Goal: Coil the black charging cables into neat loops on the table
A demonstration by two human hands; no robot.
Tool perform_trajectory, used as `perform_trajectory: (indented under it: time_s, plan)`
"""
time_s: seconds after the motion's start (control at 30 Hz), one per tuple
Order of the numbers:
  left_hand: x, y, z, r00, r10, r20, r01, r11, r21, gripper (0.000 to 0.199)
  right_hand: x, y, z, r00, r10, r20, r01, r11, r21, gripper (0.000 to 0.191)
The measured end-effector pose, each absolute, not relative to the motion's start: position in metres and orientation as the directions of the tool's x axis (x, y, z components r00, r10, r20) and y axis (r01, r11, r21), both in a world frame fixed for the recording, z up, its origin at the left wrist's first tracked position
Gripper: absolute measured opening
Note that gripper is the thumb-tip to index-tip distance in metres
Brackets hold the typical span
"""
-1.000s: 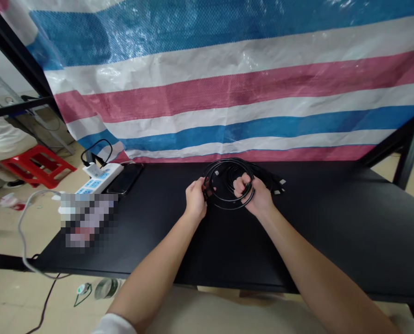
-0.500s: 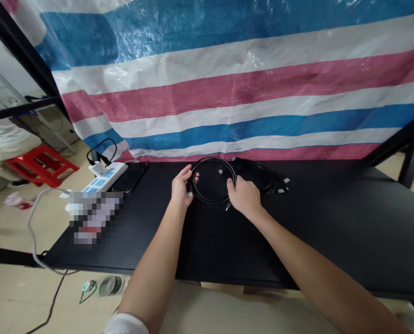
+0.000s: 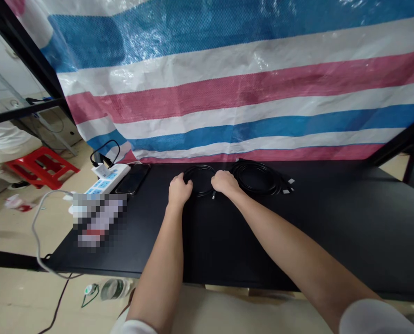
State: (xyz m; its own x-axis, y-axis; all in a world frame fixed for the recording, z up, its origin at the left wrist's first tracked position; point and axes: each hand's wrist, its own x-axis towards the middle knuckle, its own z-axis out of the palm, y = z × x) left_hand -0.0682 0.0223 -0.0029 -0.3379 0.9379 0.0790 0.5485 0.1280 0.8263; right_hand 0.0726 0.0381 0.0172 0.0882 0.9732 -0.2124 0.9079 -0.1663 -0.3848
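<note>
Two black cable coils on one table, left hand and right hand fingers curled gripping nearer coil, second coil beside

Two bare forearms, left hand and right hand ungloved, no rings or watch showing, short white sleeves at both upper arms

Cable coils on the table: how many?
2. One coil lies between the left hand and right hand; a bigger bundle lies just right of it. Its loops may hide more.
</note>
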Motion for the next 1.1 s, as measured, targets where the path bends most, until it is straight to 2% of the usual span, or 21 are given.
perform_trajectory:
  time_s: [0.13, 0.27, 0.43, 0.47, 0.6, 0.7, 0.9, 1.0, 1.1]
  plan:
    - [-0.064, 0.018, -0.004, -0.198, 0.977, 0.081, 0.764, 0.102, 0.637, 0.044, 0.07, 0.041, 0.017, 0.093, 0.983, -0.16, 0.929, -0.143, -0.34, 0.031]
    - [-0.064, 0.016, -0.005, -0.03, 0.998, 0.053, 0.826, -0.005, 0.564, 0.053, 0.069, 0.042, 0.015, 0.092, 0.988, -0.127, 0.939, -0.128, -0.32, 0.029]
    - [-0.064, 0.017, -0.004, 0.15, 0.987, 0.05, 0.781, -0.15, 0.607, 0.014, 0.074, 0.036, 0.017, 0.113, 0.992, -0.054, 0.937, -0.125, -0.325, 0.046]
    - [-0.064, 0.017, -0.004, 0.165, 0.985, 0.053, 0.764, -0.162, 0.625, 0.013, 0.077, 0.034, 0.019, 0.112, 0.993, -0.047, 0.937, -0.121, -0.328, 0.047]
    - [-0.061, 0.018, -0.005, 0.174, 0.982, 0.073, 0.674, -0.173, 0.718, 0.03, 0.096, 0.026, 0.024, 0.122, 0.993, -0.002, 0.933, -0.115, -0.341, 0.04]
    - [-0.058, 0.018, -0.008, 0.14, 0.986, 0.09, 0.619, -0.158, 0.77, 0.035, 0.119, 0.022, 0.023, 0.171, 0.982, 0.081, 0.917, -0.129, -0.378, 0.029]
    - [-0.056, 0.018, -0.009, 0.123, 0.987, 0.102, 0.765, -0.16, 0.624, 0.039, 0.173, 0.016, 0.01, 0.354, 0.896, 0.268, 0.866, -0.206, -0.455, 0.021]
    - [-0.054, 0.015, -0.005, 0.09, 0.992, 0.086, 0.796, -0.124, 0.593, 0.041, 0.196, 0.014, 0.004, 0.506, 0.824, 0.254, 0.794, -0.331, -0.51, 0.019]
    - [-0.05, 0.012, 0.0, 0.028, 0.999, 0.046, 0.821, -0.049, 0.568, 0.044, 0.215, 0.015, 0.0, 0.572, 0.78, 0.254, 0.758, -0.385, -0.526, 0.019]
